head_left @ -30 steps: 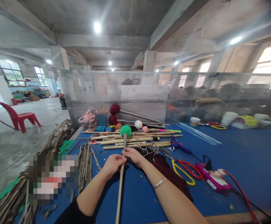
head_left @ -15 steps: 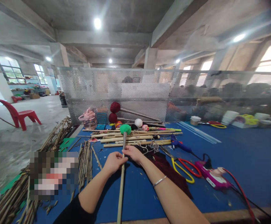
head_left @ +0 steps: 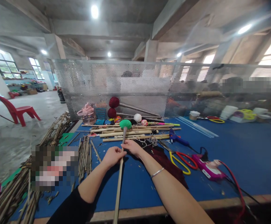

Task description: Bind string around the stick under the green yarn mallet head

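Observation:
I hold a long wooden stick [head_left: 119,183] that points away from me and carries a green ball head [head_left: 125,124] at its far end. My left hand [head_left: 112,156] is wrapped round the shaft a little below the head. Just beyond it, my right hand [head_left: 132,147] pinches the same shaft with its fingertips; a silver bracelet sits on that wrist. A thin string [head_left: 147,142] trails off to the right of my right hand. The stick's near end runs past the table's front edge.
The blue table [head_left: 242,149] holds a row of wooden sticks [head_left: 130,133], two dark red ball mallets [head_left: 114,102], yellow-and-red scissors [head_left: 181,160], a blue glue gun [head_left: 176,139], a pink tool [head_left: 207,169] with a red cord, dark red cloth [head_left: 163,161]. A perforated metal screen [head_left: 126,87] stands behind. Bundles of thin sticks [head_left: 56,130] lie left.
Both hands and the stick have kept their grip and place on the table. The view has tilted so everything sits slightly higher in the picture.

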### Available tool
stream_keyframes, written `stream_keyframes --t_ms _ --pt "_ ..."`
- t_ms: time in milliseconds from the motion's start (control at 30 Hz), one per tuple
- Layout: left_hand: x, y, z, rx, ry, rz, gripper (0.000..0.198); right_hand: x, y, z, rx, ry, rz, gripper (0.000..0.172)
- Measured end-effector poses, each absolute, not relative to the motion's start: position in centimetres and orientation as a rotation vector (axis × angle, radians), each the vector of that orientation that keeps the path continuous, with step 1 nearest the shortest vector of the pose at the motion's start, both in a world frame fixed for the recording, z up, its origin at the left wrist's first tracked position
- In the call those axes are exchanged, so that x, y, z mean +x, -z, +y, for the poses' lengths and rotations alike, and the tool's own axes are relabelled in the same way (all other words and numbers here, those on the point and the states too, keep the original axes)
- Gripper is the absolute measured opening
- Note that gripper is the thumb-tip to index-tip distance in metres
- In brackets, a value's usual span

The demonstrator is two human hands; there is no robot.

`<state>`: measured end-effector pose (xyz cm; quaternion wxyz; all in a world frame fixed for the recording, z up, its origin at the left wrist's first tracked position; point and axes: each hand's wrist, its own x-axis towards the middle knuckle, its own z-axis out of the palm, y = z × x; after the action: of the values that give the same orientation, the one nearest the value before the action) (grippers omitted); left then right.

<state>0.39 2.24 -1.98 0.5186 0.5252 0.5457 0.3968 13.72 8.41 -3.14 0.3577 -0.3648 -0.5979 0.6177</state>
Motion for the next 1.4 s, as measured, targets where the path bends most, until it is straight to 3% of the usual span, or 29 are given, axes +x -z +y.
stream_keyframes --t_ms 233,367,500,800,1067,1233,1400 --pt "0.7 1.6 2.3 0.943 -0.929 0.951 0.036 14.8 2.2 8.3 -0.843 -1.753 -1.451 0.033" --pt "0.4 2.1 2.4 1.111 -0.833 1.146 0.034 14.3 2.4 8.2 -0.982 -1.607 -1.548 0.031" --pt "0.3 2.7 2.5 1.472 -0.953 1.443 0.034 13.7 3.0 8.5 -0.998 -1.534 -1.567 0.030" --pt "0.9 1.8 2.4 0.837 -0.931 1.011 0.031 14.8 2.7 8.5 -0.893 -1.822 -1.470 0.032" --pt "0.1 2.1 2.4 1.221 -0.931 1.276 0.039 14.2 2.7 8.2 -0.960 -1.746 -1.516 0.026" --pt "0.2 2.4 2.9 1.166 -1.009 1.246 0.041 14.8 2.4 8.0 -0.976 -1.830 -1.464 0.023" --pt "0.2 2.7 3.1 1.109 -1.032 1.221 0.040 14.4 2.2 7.7 -1.103 -1.635 -1.408 0.022"
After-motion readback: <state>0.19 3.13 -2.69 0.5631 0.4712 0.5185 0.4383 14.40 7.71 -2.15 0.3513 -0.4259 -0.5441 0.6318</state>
